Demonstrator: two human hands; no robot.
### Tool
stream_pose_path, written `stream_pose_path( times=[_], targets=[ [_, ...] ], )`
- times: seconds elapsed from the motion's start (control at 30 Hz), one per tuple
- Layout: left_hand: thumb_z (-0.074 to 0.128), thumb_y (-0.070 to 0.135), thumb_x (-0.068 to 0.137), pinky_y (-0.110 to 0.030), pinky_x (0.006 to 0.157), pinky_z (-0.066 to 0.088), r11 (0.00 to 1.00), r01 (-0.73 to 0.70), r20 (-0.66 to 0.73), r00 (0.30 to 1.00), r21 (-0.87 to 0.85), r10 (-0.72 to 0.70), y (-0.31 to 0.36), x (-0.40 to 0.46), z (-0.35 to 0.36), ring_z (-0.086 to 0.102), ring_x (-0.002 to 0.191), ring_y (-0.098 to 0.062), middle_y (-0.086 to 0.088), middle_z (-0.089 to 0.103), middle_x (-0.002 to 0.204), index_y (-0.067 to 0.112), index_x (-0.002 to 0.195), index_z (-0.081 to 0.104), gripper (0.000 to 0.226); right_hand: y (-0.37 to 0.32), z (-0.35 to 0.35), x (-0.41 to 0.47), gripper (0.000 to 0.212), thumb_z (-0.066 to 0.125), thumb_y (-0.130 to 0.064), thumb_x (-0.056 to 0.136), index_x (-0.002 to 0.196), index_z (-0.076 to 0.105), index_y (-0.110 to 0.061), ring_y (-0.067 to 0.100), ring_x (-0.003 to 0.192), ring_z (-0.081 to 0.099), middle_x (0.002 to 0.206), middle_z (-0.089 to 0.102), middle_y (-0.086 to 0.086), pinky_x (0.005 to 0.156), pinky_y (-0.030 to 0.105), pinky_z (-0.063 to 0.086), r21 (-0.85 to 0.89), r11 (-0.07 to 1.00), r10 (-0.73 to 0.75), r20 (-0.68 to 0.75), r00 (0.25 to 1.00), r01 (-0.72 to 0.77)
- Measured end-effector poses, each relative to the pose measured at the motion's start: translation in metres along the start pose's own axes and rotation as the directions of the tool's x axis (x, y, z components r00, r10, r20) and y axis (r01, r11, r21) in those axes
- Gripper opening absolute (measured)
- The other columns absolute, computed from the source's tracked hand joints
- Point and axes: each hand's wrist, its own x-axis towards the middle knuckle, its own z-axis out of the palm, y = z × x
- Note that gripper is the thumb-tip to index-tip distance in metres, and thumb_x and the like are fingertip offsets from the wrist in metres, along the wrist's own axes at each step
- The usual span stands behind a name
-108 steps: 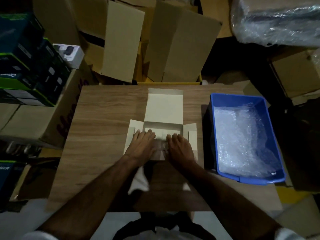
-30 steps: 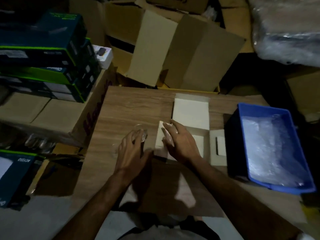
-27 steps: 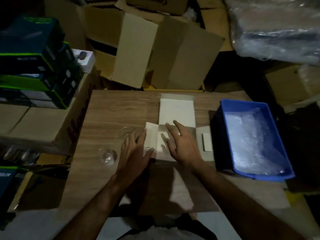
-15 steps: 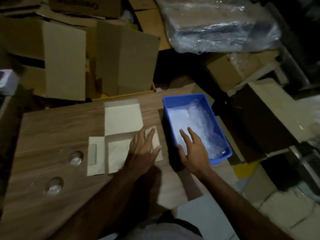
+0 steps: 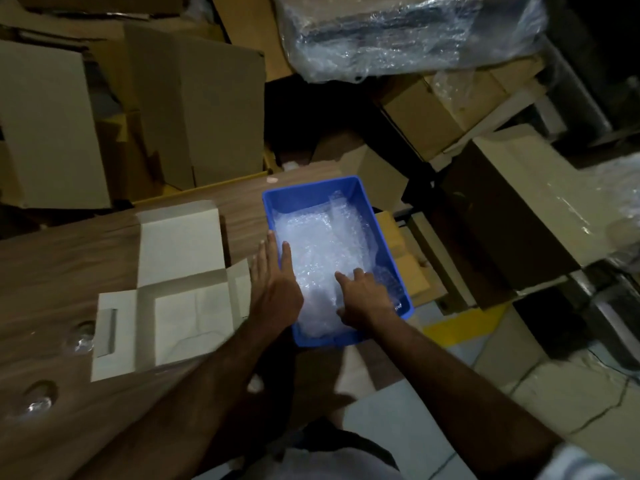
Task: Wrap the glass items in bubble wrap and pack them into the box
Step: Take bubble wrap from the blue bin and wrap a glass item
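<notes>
Reaching hands (image 5: 277, 289) over bubble wrap (image 5: 322, 247)

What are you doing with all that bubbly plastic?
A person is getting ready to wrap two small glass items that sit bare on the wooden table. Both hands are reaching into the blue bin for bubble wrap: the right hand is on the wrap, and the left hand lies flat at the bin's edge. The white box lies open beside the bin, with nothing packed in it yet.
</notes>
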Motion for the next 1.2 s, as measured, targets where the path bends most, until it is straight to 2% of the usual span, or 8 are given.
stream_pose_path(
  times=[0.13, 0.27, 0.5, 0.67, 0.8, 0.93, 1.1, 1.2],
  targets=[
    [0.065, -0.001, 0.075, -0.059, 0.121, 0.017, 1.0, -0.014, 0.007, 1.0, -0.004, 0.014, -0.001, 0.0, 0.0, 0.013, 0.152, -0.046, -0.029, 0.01, 0.164, 0.0, 0.155, 0.029, 0.088, 0.01, 0.004, 0.012, 0.038, 0.049, -0.009, 0.094, 0.132, 0.053, -0.014, 0.036, 0.11, 0.059, 0.125, 0.055, 0.015, 0.084, 0.042, 0.052, -0.049, 0.994, -0.105, -0.064, 0.992, 0.102],
    [0.059, -0.002, 0.079, -0.058, 0.123, 0.011, 1.0, -0.003, 0.018, 1.0, -0.03, 0.003, 0.005, 0.0, -0.001, 0.001, 0.154, -0.041, -0.025, 0.0, 0.166, 0.005, 0.159, 0.02, 0.089, 0.013, 0.002, 0.019, 0.029, 0.044, -0.005, 0.096, 0.116, 0.064, -0.009, 0.036, 0.102, 0.063, 0.115, 0.061, 0.014, 0.081, 0.042, 0.052, -0.048, 0.986, -0.167, -0.133, 0.977, 0.161],
    [0.056, 0.004, 0.089, -0.048, 0.122, -0.004, 0.996, -0.006, 0.042, 0.999, -0.094, 0.01, 0.007, -0.002, -0.007, -0.012, 0.155, -0.035, -0.021, -0.012, 0.166, 0.011, 0.161, 0.009, 0.086, 0.026, 0.008, 0.012, 0.021, 0.072, -0.009, 0.08, 0.099, 0.076, -0.016, 0.033, 0.08, 0.062, 0.093, 0.064, 0.007, 0.055, 0.036, 0.049, -0.012, 0.979, -0.19, -0.44, 0.878, 0.206],
    [0.051, 0.014, 0.099, -0.046, 0.126, 0.01, 0.976, -0.08, 0.077, 0.992, -0.203, 0.098, 0.002, -0.008, -0.019, -0.013, 0.155, -0.025, -0.012, -0.021, 0.167, 0.019, 0.162, 0.001, 0.08, 0.029, 0.006, 0.002, 0.026, 0.074, -0.012, 0.087, 0.113, 0.075, -0.015, 0.041, 0.118, 0.062, 0.131, 0.064, 0.022, 0.091, 0.048, 0.054, 0.125, 0.95, -0.143, -0.642, 0.753, 0.287],
    [0.049, 0.042, 0.099, -0.036, 0.123, 0.016, 0.926, -0.152, 0.023, 0.985, -0.347, 0.17, -0.01, -0.031, -0.034, 0.001, 0.154, -0.015, 0.001, -0.013, 0.169, 0.028, 0.162, 0.008, 0.076, 0.026, -0.001, -0.009, 0.031, 0.074, -0.012, 0.09, 0.121, 0.071, -0.014, 0.043, 0.125, 0.059, 0.138, 0.061, 0.022, 0.101, 0.053, 0.05, 0.164, 0.913, -0.138, -0.738, 0.661, 0.374],
    [0.062, 0.069, 0.085, -0.034, 0.119, 0.01, 0.938, -0.109, 0.063, 0.989, -0.33, 0.137, -0.012, -0.037, -0.046, 0.001, 0.152, -0.011, 0.005, -0.011, 0.17, 0.039, 0.16, 0.003, 0.1, 0.012, -0.014, -0.023, 0.032, 0.067, -0.014, 0.094, 0.125, 0.07, -0.015, 0.031, 0.123, 0.063, 0.135, 0.065, 0.015, 0.106, 0.049, 0.048, 0.158, 0.877, -0.144, -0.815, 0.562, 0.454],
    [0.055, 0.035, 0.101, -0.04, 0.12, 0.031, 0.869, -0.186, -0.142, 0.981, -0.458, 0.135, -0.019, -0.022, -0.092, 0.029, 0.145, -0.003, 0.005, 0.038, 0.16, 0.032, 0.132, 0.064, 0.032, -0.02, -0.037, -0.04, 0.027, 0.071, -0.01, 0.091, 0.117, 0.075, -0.016, 0.02, 0.107, 0.07, 0.116, 0.074, 0.002, 0.105, 0.043, 0.046, 0.124, 0.826, -0.143, -0.897, 0.419, 0.549],
    [0.059, 0.019, 0.097, -0.038, 0.114, 0.038, 0.848, -0.319, -0.277, 0.937, -0.422, 0.214, -0.047, -0.026, -0.126, 0.043, 0.14, -0.009, 0.006, 0.051, 0.15, 0.022, 0.113, 0.072, 0.021, -0.04, -0.053, -0.047, 0.044, 0.075, -0.032, 0.089, 0.13, 0.067, -0.017, 0.019, 0.112, 0.063, 0.12, 0.069, 0.003, 0.11, 0.044, 0.039, 0.103, 0.81, -0.217, -0.861, 0.459, 0.578]
  ],
)
